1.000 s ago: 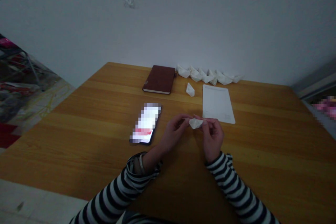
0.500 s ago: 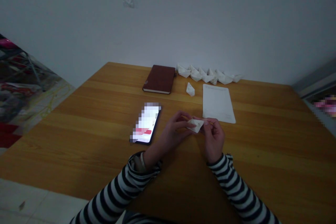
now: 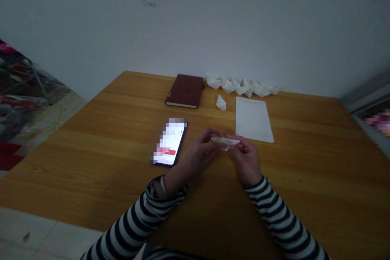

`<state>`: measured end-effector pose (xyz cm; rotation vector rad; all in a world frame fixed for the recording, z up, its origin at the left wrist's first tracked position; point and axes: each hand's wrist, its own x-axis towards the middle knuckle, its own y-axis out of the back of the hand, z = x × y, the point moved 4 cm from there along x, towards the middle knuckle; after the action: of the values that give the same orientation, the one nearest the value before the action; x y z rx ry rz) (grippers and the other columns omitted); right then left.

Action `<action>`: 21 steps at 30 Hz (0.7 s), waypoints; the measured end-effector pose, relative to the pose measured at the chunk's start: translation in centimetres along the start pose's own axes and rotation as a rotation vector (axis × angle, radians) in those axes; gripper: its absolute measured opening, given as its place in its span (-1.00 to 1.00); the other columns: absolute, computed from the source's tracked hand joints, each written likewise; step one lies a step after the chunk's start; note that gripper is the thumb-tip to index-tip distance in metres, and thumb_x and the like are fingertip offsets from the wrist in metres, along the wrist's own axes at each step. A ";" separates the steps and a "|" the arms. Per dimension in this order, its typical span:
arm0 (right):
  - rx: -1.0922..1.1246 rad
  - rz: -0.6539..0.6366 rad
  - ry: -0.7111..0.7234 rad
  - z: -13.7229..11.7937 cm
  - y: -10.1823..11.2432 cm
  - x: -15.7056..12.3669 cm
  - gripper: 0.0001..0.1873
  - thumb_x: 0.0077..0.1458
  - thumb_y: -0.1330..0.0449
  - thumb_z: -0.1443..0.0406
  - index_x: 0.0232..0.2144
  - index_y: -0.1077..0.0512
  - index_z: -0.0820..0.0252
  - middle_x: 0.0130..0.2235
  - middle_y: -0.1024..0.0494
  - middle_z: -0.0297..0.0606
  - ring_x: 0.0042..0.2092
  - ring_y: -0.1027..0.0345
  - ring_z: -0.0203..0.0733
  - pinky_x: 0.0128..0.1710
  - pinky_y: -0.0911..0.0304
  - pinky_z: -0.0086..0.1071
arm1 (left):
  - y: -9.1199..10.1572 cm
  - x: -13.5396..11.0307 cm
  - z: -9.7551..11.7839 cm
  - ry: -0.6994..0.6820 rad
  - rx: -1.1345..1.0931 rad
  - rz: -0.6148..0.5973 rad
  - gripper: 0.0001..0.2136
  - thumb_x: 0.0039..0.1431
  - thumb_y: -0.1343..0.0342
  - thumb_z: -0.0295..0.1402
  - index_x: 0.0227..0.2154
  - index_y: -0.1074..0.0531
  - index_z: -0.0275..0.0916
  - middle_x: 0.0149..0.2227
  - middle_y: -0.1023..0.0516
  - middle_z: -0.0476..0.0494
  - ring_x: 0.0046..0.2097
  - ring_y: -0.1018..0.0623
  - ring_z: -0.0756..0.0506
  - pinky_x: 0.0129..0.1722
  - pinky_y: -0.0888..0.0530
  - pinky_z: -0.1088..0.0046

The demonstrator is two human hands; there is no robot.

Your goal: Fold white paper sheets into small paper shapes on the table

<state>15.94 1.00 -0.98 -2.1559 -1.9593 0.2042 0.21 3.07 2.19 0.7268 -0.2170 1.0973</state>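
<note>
Seen from my head, my left hand [image 3: 199,154] and right hand [image 3: 247,159] each close in a fingertip pinch on one end of a small folded paper [image 3: 224,141], which I hold just above the near middle of the table [image 3: 100,138], probably to keep it stretched flat. The lit phone [image 3: 169,143] lies just left, within easy sight. The white sheet [image 3: 253,120], notebook [image 3: 185,90] and row of folded papers [image 3: 240,85] lie farther off.
</note>
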 end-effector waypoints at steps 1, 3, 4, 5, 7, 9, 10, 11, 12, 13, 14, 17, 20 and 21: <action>0.007 0.005 -0.007 0.0 0.1 0.0 -0.76 0.01 -0.35 0.20 -0.22 -0.56 0.08 -0.13 -0.66 -0.22 -0.12 -0.55 -0.08 -0.05 -0.43 -0.15 | 0.0 0.0 0.0 -0.009 0.007 -0.002 -0.86 0.26 -0.10 -0.39 -0.20 -0.55 -0.16 -0.04 -0.39 -0.20 0.00 -0.50 -0.09 -0.04 -0.49 0.35; 0.008 0.006 -0.012 0.1 0.2 0.1 -0.77 -0.01 -0.36 0.21 -0.24 -0.58 0.08 -0.11 -0.66 -0.21 -0.09 -0.55 -0.04 -0.03 -0.42 -0.10 | 0.0 -0.1 -0.1 -0.014 0.015 -0.009 -0.88 0.25 -0.11 -0.37 -0.24 -0.55 -0.17 -0.04 -0.40 -0.20 -0.03 -0.51 -0.08 -0.07 -0.49 0.37; 0.002 0.006 -0.011 0.2 0.3 0.1 -0.78 -0.01 -0.36 0.21 -0.25 -0.59 0.08 -0.10 -0.65 -0.20 -0.07 -0.54 -0.02 -0.01 -0.41 -0.06 | -0.1 0.0 -0.1 -0.015 0.019 -0.012 -0.88 0.25 -0.12 -0.37 -0.25 -0.55 -0.18 -0.04 -0.40 -0.20 -0.05 -0.51 -0.07 -0.08 -0.50 0.38; -0.005 0.007 -0.009 0.3 0.3 0.1 -0.79 -0.01 -0.36 0.20 -0.27 -0.60 0.09 -0.09 -0.65 -0.18 -0.03 -0.53 0.01 0.01 -0.40 -0.03 | -0.1 0.0 0.0 -0.015 0.023 -0.015 -0.89 0.25 -0.12 -0.37 -0.27 -0.55 -0.18 -0.05 -0.41 -0.20 -0.06 -0.51 -0.07 -0.09 -0.50 0.38; -0.006 0.015 -0.003 0.4 0.3 0.1 -0.82 0.00 -0.35 0.20 -0.31 -0.62 0.10 -0.07 -0.64 -0.17 0.02 -0.49 0.04 0.06 -0.36 0.01 | -0.2 0.0 -0.1 0.000 0.022 -0.016 -0.88 0.25 -0.11 -0.37 -0.29 -0.56 -0.18 -0.06 -0.42 -0.20 -0.06 -0.51 -0.07 -0.08 -0.49 0.37; 0.010 0.034 0.003 0.5 0.3 0.0 -0.84 0.02 -0.34 0.20 -0.32 -0.62 0.10 -0.06 -0.63 -0.17 0.05 -0.48 0.04 0.09 -0.33 0.01 | -0.3 0.1 -0.2 0.044 0.000 0.021 -0.89 0.23 -0.14 -0.37 -0.35 -0.56 -0.20 -0.07 -0.44 -0.20 -0.09 -0.52 -0.07 -0.10 -0.50 0.37; 0.017 0.046 0.006 0.5 0.3 -0.1 -0.85 0.03 -0.34 0.20 -0.32 -0.62 0.10 -0.05 -0.63 -0.17 0.05 -0.48 0.03 0.10 -0.33 0.00 | -0.3 0.1 -0.5 0.085 -0.022 0.051 -0.90 0.20 -0.17 -0.37 -0.38 -0.57 -0.21 -0.08 -0.46 -0.20 -0.10 -0.53 -0.08 -0.10 -0.50 0.36; 0.020 0.060 0.010 0.4 0.3 -0.1 -0.86 0.03 -0.34 0.21 -0.32 -0.63 0.09 -0.06 -0.63 -0.18 0.05 -0.48 0.01 0.09 -0.33 -0.01 | -0.3 0.1 -0.8 0.138 -0.054 0.087 -0.92 0.17 -0.21 -0.37 -0.40 -0.57 -0.22 -0.10 -0.48 -0.20 -0.11 -0.54 -0.09 -0.10 -0.50 0.35; 0.018 0.070 0.011 0.4 0.2 -0.2 -0.86 0.02 -0.34 0.21 -0.32 -0.63 0.09 -0.07 -0.64 -0.18 0.04 -0.48 0.01 0.09 -0.34 -0.02 | -0.3 0.1 -1.1 0.196 -0.092 0.124 -0.93 0.13 -0.24 -0.37 -0.43 -0.57 -0.23 -0.13 -0.50 -0.20 -0.13 -0.55 -0.09 -0.10 -0.51 0.34; 0.012 0.080 0.011 0.4 0.2 -0.2 -0.86 0.01 -0.35 0.21 -0.33 -0.63 0.09 -0.08 -0.64 -0.19 0.03 -0.49 0.00 0.08 -0.35 -0.04 | -0.4 0.0 -1.5 0.254 -0.132 0.152 -0.94 0.10 -0.27 -0.37 -0.44 -0.57 -0.23 -0.15 -0.52 -0.19 -0.13 -0.56 -0.10 -0.10 -0.51 0.33; 0.001 0.088 0.010 0.3 0.3 -0.2 -0.86 0.00 -0.36 0.21 -0.33 -0.63 0.09 -0.10 -0.65 -0.19 0.01 -0.50 0.00 0.07 -0.36 -0.05 | -0.4 0.0 -1.9 0.302 -0.169 0.168 -0.93 0.07 -0.29 -0.37 -0.45 -0.57 -0.24 -0.17 -0.53 -0.19 -0.13 -0.57 -0.12 -0.11 -0.52 0.33; -0.037 0.101 -0.004 0.4 0.4 -0.3 -0.82 0.00 -0.36 0.19 -0.31 -0.63 0.10 -0.13 -0.66 -0.19 -0.05 -0.54 -0.01 0.04 -0.39 -0.07 | -0.4 -0.1 -2.1 0.298 -0.179 0.130 -0.94 0.07 -0.30 -0.37 -0.43 -0.58 -0.23 -0.13 -0.53 -0.19 -0.12 -0.57 -0.11 -0.13 -0.53 0.36; -0.014 0.077 -0.042 0.5 0.5 -0.3 -0.76 0.05 -0.32 0.15 -0.25 -0.61 0.11 -0.12 -0.66 -0.17 -0.11 -0.56 -0.03 -0.06 -0.45 -0.12 | -0.4 0.0 -1.4 0.148 -0.077 0.042 -0.94 0.15 -0.23 -0.37 -0.33 -0.59 -0.18 -0.13 -0.51 -0.18 -0.10 -0.56 -0.09 -0.10 -0.52 0.36; 0.002 0.066 -0.047 0.5 0.5 -0.3 -0.74 0.06 -0.30 0.13 -0.23 -0.61 0.11 -0.12 -0.66 -0.17 -0.13 -0.57 -0.05 -0.09 -0.47 -0.13 | -0.3 0.0 -1.1 0.106 -0.054 0.033 -0.92 0.18 -0.20 -0.37 -0.31 -0.59 -0.17 -0.13 -0.51 -0.18 -0.10 -0.55 -0.08 -0.10 -0.51 0.36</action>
<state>16.28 0.66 -1.61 -2.2365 -1.9131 0.2704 0.30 3.67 1.21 0.6172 -0.1685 1.1535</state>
